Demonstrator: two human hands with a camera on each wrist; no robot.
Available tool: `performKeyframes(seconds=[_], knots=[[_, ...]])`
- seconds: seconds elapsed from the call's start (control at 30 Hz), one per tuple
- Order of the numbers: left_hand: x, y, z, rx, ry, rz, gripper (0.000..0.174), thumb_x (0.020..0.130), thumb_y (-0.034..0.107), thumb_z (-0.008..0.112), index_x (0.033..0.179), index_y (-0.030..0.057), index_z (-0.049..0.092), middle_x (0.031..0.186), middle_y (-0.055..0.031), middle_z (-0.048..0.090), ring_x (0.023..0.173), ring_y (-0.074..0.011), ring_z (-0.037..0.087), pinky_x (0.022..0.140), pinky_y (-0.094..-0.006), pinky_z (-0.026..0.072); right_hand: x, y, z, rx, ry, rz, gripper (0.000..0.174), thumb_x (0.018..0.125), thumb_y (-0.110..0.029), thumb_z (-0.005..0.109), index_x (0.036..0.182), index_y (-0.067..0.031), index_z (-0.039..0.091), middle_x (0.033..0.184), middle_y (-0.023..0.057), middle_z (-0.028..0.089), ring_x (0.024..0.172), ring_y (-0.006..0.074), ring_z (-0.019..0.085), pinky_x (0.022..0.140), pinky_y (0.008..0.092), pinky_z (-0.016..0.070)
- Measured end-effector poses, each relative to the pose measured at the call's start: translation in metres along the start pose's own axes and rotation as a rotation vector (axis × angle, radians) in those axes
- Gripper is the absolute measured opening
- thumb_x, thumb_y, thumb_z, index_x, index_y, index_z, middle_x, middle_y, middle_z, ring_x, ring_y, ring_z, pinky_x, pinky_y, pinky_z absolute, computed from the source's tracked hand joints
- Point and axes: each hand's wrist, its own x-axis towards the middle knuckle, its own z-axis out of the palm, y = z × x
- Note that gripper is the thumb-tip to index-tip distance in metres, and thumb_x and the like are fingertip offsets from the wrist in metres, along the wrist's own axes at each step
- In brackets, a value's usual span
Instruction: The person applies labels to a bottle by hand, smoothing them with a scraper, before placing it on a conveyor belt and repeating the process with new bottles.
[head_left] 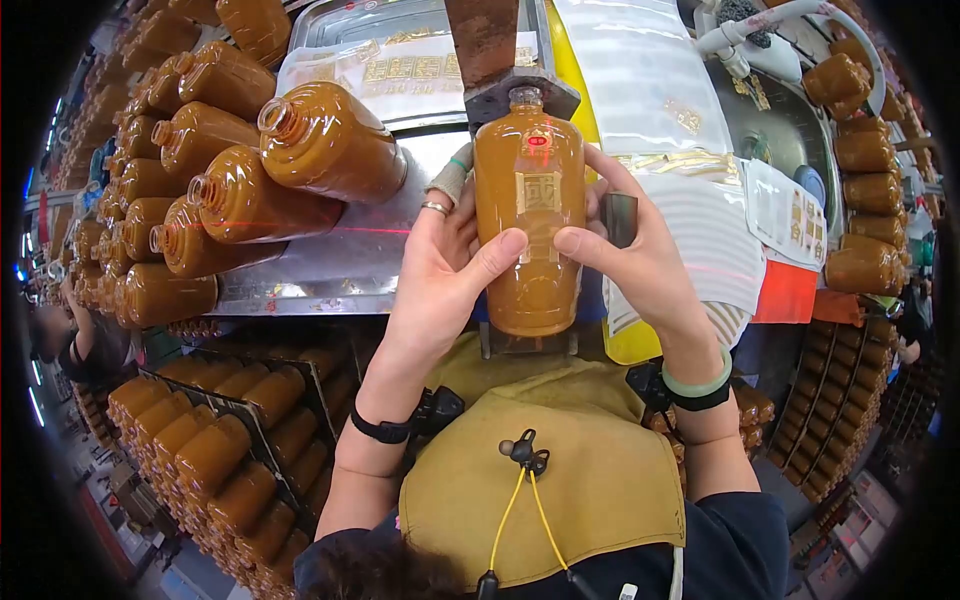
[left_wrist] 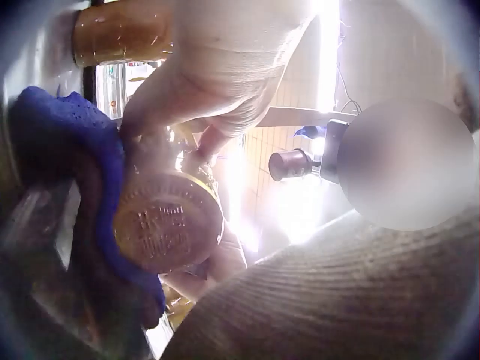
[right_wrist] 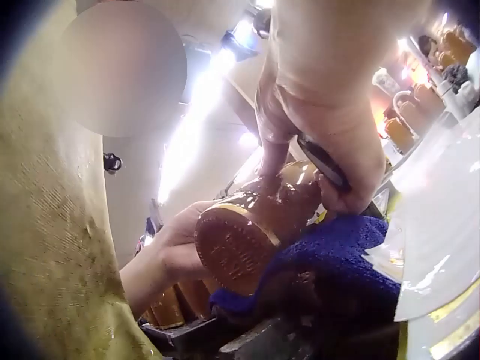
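Nearest was the tan apron, with a yellow earphone cord on it. Just past it, both forearms came up from below with palms facing each other. The left hand curled round the left side of the amber bottle, thumb flat across the front. The right hand mirrored it, and the 2 thumb tips nearly met. The right fingers also held a dark flat piece beside the bottle. The bottle lay neck away at the steel table edge, mouth under a metal bracket. Only the wrist views showed the embossed base and the blue cloth cradling it underneath. Only the head view showed the stacked bottles to the left and the label sheets beyond.
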Motion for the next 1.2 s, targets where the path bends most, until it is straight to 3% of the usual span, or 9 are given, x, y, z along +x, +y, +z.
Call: performKeyframes(seconds=[0.27, 0.4, 0.5, 0.7, 0.8, 0.93, 1.0, 1.07, 1.2], knots=[[0.000, -0.001, -0.006, -0.088, -0.016, -0.024, 0.065, 0.107, 0.017, 0.057, 0.158, -0.0063, 0.025, 0.158, -0.0183, 0.041, 0.144, -0.0244, 0.043, 0.121, -0.0407, 0.0328, 0.001, -0.028, -0.009, -0.280, 0.089, -0.181, 0.060, 0.098, -0.001, 0.064, 0.152, -0.0005, 0.039, 0.109, 0.0057, 0.062, 0.101, 0.0129, 0.060, 0.090, 0.0294, 0.0499], [-0.001, 0.000, -0.003, -0.105, 0.002, -0.028, 0.062, 0.108, 0.021, 0.054, 0.157, -0.0066, 0.026, 0.156, -0.0167, 0.044, 0.144, -0.0235, 0.043, 0.120, -0.0395, 0.0328, 0.005, -0.040, 0.002, -0.589, 0.214, -0.696, 0.034, 0.095, -0.003, 0.061, 0.129, -0.0020, 0.062, 0.108, 0.0101, 0.072, 0.097, 0.0185, 0.066, 0.086, 0.0302, 0.0507], [0.000, -0.001, -0.005, -0.128, -0.002, -0.030, 0.061, 0.109, 0.022, 0.052, 0.157, -0.0064, 0.027, 0.155, -0.0159, 0.045, 0.143, -0.0229, 0.043, 0.120, -0.0389, 0.0328, 0.005, -0.043, -0.001, -1.238, -0.041, -1.234, 0.025, 0.072, -0.008, 0.070, 0.096, -0.0098, 0.075, 0.101, 0.0026, 0.073, 0.087, 0.0175, 0.067, 0.075, 0.0298, 0.0524], [0.000, -0.001, -0.001, -0.087, 0.011, -0.005, 0.059, 0.110, 0.023, 0.050, 0.157, -0.0060, 0.029, 0.155, -0.0149, 0.045, 0.143, -0.0222, 0.043, 0.120, -0.0380, 0.0325, -0.032, -0.024, 0.007, -1.086, -0.311, -1.216, 0.025, 0.071, -0.011, 0.073, 0.095, -0.0096, 0.075, 0.099, 0.0007, 0.073, 0.079, 0.0150, 0.066, 0.068, 0.0298, 0.0516], [0.000, -0.005, -0.002, -0.071, 0.014, -0.008, 0.058, 0.110, 0.024, 0.050, 0.157, -0.0055, 0.030, 0.155, -0.0145, 0.045, 0.144, -0.0216, 0.043, 0.120, -0.0377, 0.0324, -0.017, -0.038, 0.006, -1.183, -0.055, -1.260, 0.023, 0.071, -0.011, 0.073, 0.093, -0.0089, 0.075, 0.099, 0.0005, 0.074, 0.080, 0.0140, 0.066, 0.067, 0.0289, 0.0506], [-0.002, -0.004, -0.001, -0.083, 0.034, -0.022, 0.059, 0.109, 0.021, 0.052, 0.158, -0.0037, 0.028, 0.155, -0.0148, 0.045, 0.143, -0.0214, 0.044, 0.119, -0.0372, 0.0337, -0.030, -0.028, 0.000, -1.040, -0.268, -1.095, 0.026, 0.071, -0.009, 0.072, 0.097, -0.0077, 0.076, 0.101, 0.0044, 0.075, 0.084, 0.0155, 0.068, 0.069, 0.0281, 0.0510], [-0.002, -0.004, -0.001, -0.002, 0.011, -0.029, 0.065, 0.106, 0.016, 0.058, 0.159, -0.0032, 0.025, 0.153, -0.0155, 0.046, 0.142, -0.0216, 0.045, 0.117, -0.0378, 0.0366, -0.026, -0.021, 0.004, -0.880, -0.210, -1.015, 0.029, 0.079, -0.004, 0.074, 0.108, -0.0038, 0.072, 0.102, 0.0074, 0.073, 0.084, 0.0143, 0.068, 0.073, 0.0290, 0.0532], [-0.003, -0.004, 0.003, 0.104, -0.006, -0.009, 0.069, 0.102, 0.012, 0.065, 0.158, -0.0030, 0.025, 0.150, -0.0156, 0.048, 0.139, -0.0217, 0.048, 0.114, -0.0377, 0.0406, -0.018, -0.020, 0.011, -0.366, 0.278, -0.525, 0.029, 0.089, -0.001, 0.074, 0.116, 0.0003, 0.064, 0.101, 0.0093, 0.071, 0.087, 0.0135, 0.067, 0.077, 0.0298, 0.0547], [-0.006, 0.001, 0.012, 0.114, 0.017, -0.006, 0.066, 0.099, 0.005, 0.061, 0.156, -0.0041, 0.029, 0.149, -0.0135, 0.049, 0.138, -0.0230, 0.049, 0.115, -0.0380, 0.0392, 0.000, 0.009, 0.006, -0.229, 0.348, -0.412, 0.031, 0.093, -0.003, 0.074, 0.118, 0.0022, 0.057, 0.102, 0.0095, 0.069, 0.089, 0.0137, 0.067, 0.081, 0.0298, 0.0546]])
